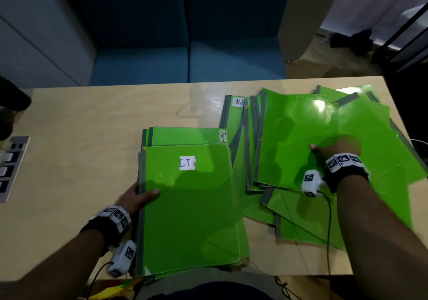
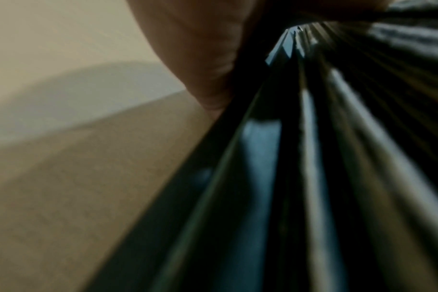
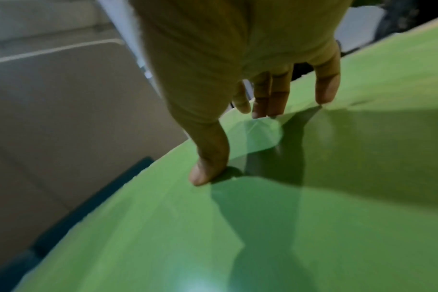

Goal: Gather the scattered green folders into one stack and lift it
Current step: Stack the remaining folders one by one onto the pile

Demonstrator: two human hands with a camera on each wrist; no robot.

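A stack of green folders (image 1: 190,209) with dark spines lies at the table's near edge, the top one labelled "I.T". My left hand (image 1: 136,199) grips its left spine edge, thumb on top, fingers hidden underneath; the left wrist view shows the spines (image 2: 300,158) edge-on beside my palm. To the right, several green folders (image 1: 298,137) lie fanned and overlapping. My right hand (image 1: 335,148) rests on the topmost of them, thumb and straight fingertips (image 3: 270,106) pressing on its glossy green cover (image 3: 313,197).
The pale wooden table (image 1: 92,137) has bare room on its left half. A metal socket panel (image 1: 11,167) is set in near its left edge. A blue sofa (image 1: 185,63) stands beyond the far edge. Some folders overhang the right and near edges.
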